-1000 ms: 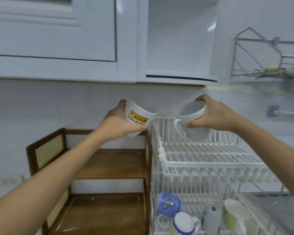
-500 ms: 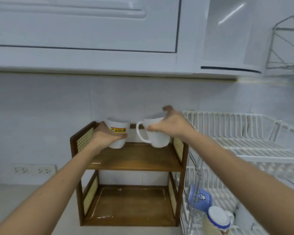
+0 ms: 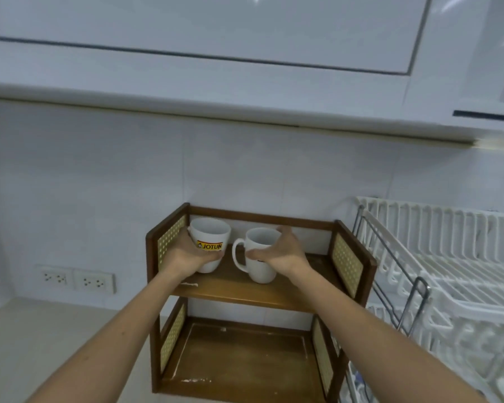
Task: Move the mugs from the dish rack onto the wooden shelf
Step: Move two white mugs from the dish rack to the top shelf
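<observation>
I see both white ceramic mugs now down on wooden shelf (image 3: 245,289) top tier, off white wire rack (image 3: 437,257). L hand (image 3: 186,254) fingers wrapped round JOTUN-logo mug (image 3: 210,245); R hand (image 3: 280,254) fingers loosening off plain handled mug (image 3: 259,257). Release next imo.

The 2 mugs (image 3: 261,257) look like glossy white ceramic. The shelf (image 3: 245,289) is dark, smooth wood with woven cane side panels. The dish rack (image 3: 448,257) is white-coated wire.

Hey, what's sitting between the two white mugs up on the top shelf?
In the head view, only the plain mug's handle and bare shelf board lie between it and the JOTUN mug.
</observation>
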A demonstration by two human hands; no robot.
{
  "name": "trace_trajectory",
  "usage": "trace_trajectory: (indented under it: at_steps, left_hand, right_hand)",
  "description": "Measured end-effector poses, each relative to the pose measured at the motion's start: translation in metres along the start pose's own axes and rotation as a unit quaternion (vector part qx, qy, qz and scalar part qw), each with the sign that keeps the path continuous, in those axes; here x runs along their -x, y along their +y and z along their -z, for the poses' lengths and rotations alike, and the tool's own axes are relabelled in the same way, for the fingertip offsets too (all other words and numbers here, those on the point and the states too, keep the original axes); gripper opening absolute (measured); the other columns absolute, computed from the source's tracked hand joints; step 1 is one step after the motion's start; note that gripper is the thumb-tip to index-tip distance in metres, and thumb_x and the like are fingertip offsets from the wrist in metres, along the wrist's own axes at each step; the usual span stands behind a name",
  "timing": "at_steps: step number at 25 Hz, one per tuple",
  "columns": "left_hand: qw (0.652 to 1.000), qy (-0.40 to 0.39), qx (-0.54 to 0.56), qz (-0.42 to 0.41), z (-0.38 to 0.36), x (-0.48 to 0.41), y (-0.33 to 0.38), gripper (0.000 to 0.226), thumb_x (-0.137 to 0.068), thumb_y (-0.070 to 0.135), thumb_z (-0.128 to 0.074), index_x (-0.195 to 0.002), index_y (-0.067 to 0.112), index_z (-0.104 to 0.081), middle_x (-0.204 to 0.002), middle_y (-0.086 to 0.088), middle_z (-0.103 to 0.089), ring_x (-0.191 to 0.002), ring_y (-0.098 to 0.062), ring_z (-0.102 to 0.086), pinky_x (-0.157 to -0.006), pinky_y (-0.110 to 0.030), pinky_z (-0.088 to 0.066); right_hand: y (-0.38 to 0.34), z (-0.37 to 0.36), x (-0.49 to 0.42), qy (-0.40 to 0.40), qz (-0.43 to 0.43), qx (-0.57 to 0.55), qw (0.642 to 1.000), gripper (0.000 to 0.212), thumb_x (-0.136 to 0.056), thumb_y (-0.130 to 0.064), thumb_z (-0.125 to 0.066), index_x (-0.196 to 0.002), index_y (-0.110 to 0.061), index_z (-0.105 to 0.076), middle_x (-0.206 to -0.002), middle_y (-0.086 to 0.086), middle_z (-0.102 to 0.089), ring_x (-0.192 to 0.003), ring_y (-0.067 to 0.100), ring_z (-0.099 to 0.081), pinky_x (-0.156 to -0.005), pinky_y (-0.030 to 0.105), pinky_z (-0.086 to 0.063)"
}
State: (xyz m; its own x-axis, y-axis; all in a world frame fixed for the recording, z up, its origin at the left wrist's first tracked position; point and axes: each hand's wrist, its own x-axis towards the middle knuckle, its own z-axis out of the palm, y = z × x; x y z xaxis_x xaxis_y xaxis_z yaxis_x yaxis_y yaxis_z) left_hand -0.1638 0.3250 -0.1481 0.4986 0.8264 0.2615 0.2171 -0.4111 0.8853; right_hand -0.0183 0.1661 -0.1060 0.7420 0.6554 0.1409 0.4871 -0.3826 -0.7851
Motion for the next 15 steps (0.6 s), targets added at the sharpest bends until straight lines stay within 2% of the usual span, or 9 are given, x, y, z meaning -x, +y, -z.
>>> trace_trajectory:
  at_steps: [2, 4, 6, 8, 10, 11, 12, 13, 15]
  left_hand:
    - [1.000, -0.007, 0.010, 0.003, 0.003, -0.001, -0.009, 0.084, -0.055, 0.038, -0.088, -0.128, 0.020, -0.050, -0.122, -0.002, -0.064, -0.110, -0.020, -0.060, -0.095, -0.041, -0.052]
    - [0.999, -0.018, 0.027, -0.008, 0.005, 0.000, -0.012, 0.086, -0.058, 0.035, -0.088, -0.131, 0.020, -0.046, -0.123, 0.000, -0.062, -0.113, -0.020, -0.059, -0.096, -0.038, -0.050]
    - [0.998, -0.032, 0.046, -0.026, 0.008, -0.001, -0.006, 0.097, -0.059, 0.031, -0.089, -0.139, 0.019, -0.035, -0.127, 0.001, -0.057, -0.119, -0.020, -0.055, -0.096, -0.036, -0.049]
    - [0.998, -0.033, 0.019, -0.043, 0.012, -0.007, 0.004, 0.108, -0.059, 0.039, -0.087, -0.145, 0.020, -0.024, -0.136, -0.001, -0.049, -0.124, -0.021, -0.049, -0.097, -0.035, -0.046]
    - [0.995, -0.033, -0.089, -0.044, 0.016, -0.017, 0.015, 0.104, -0.058, 0.058, -0.079, -0.143, 0.019, -0.033, -0.143, -0.003, -0.046, -0.127, -0.024, -0.047, -0.095, -0.032, -0.043]
    - [0.989, -0.036, -0.138, -0.036, 0.018, -0.020, 0.019, 0.101, -0.057, 0.064, -0.075, -0.140, 0.019, -0.039, -0.143, -0.005, -0.047, -0.127, -0.025, -0.048, -0.091, -0.030, -0.042]
    - [0.984, -0.040, -0.169, -0.026, 0.019, -0.022, 0.022, 0.101, -0.057, 0.067, -0.074, -0.139, 0.019, -0.041, -0.142, -0.006, -0.049, -0.125, -0.025, -0.049, -0.086, -0.028, -0.041]
    - [0.981, -0.041, -0.187, -0.018, 0.020, -0.023, 0.024, 0.102, -0.056, 0.067, -0.074, -0.139, 0.018, -0.039, -0.141, -0.006, -0.050, -0.124, -0.026, -0.051, -0.083, -0.028, -0.042]
    - [0.977, -0.040, -0.207, -0.013, 0.023, -0.025, 0.024, 0.108, -0.056, 0.065, -0.076, -0.143, 0.016, -0.033, -0.141, -0.008, -0.050, -0.123, -0.027, -0.052, -0.083, -0.030, -0.046]
  right_hand:
    - [0.001, 0.003, -0.004, -0.048, 0.009, -0.012, 0.999, 0.100, -0.065, -0.036, -0.084, -0.145, -0.020, -0.027, -0.147, 0.007, -0.041, -0.129, 0.028, -0.044, -0.092, 0.034, -0.043]
    - [-0.001, 0.014, -0.009, -0.123, 0.016, 0.031, 0.992, 0.095, -0.071, -0.030, -0.078, -0.148, -0.023, -0.024, -0.151, 0.006, -0.035, -0.131, 0.027, -0.041, -0.098, 0.036, -0.041]
    - [-0.014, 0.026, -0.015, -0.174, 0.019, 0.071, 0.982, 0.080, -0.075, -0.028, -0.067, -0.146, -0.020, -0.031, -0.149, 0.008, -0.037, -0.120, 0.024, -0.045, -0.095, 0.039, -0.043]
    - [-0.034, 0.029, -0.017, -0.167, -0.001, 0.077, 0.983, 0.067, -0.075, -0.046, -0.056, -0.134, -0.015, -0.046, -0.139, 0.009, -0.048, -0.101, 0.023, -0.051, -0.078, 0.039, -0.045]
    - [-0.050, 0.018, -0.013, -0.147, -0.022, 0.181, 0.972, 0.093, -0.060, -0.077, -0.049, -0.130, -0.017, -0.050, -0.130, 0.008, -0.052, -0.104, 0.030, -0.055, -0.071, 0.037, -0.046]
    - [-0.053, 0.011, -0.011, -0.137, -0.016, 0.254, 0.957, 0.104, -0.055, -0.085, -0.048, -0.132, -0.016, -0.050, -0.129, 0.010, -0.053, -0.106, 0.031, -0.055, -0.071, 0.036, -0.046]
    - [-0.053, 0.005, -0.012, -0.121, 0.000, 0.307, 0.944, 0.102, -0.056, -0.086, -0.049, -0.129, -0.014, -0.052, -0.125, 0.010, -0.056, -0.103, 0.031, -0.057, -0.071, 0.034, -0.046]
    - [-0.053, 0.003, -0.014, -0.107, 0.018, 0.323, 0.940, 0.089, -0.062, -0.081, -0.054, -0.120, -0.013, -0.056, -0.117, 0.010, -0.059, -0.096, 0.028, -0.058, -0.069, 0.033, -0.047]
    - [-0.053, 0.007, -0.020, -0.107, 0.029, 0.281, 0.953, 0.062, -0.067, -0.066, -0.062, -0.100, -0.014, -0.061, -0.101, 0.006, -0.064, -0.088, 0.024, -0.061, -0.065, 0.030, -0.050]
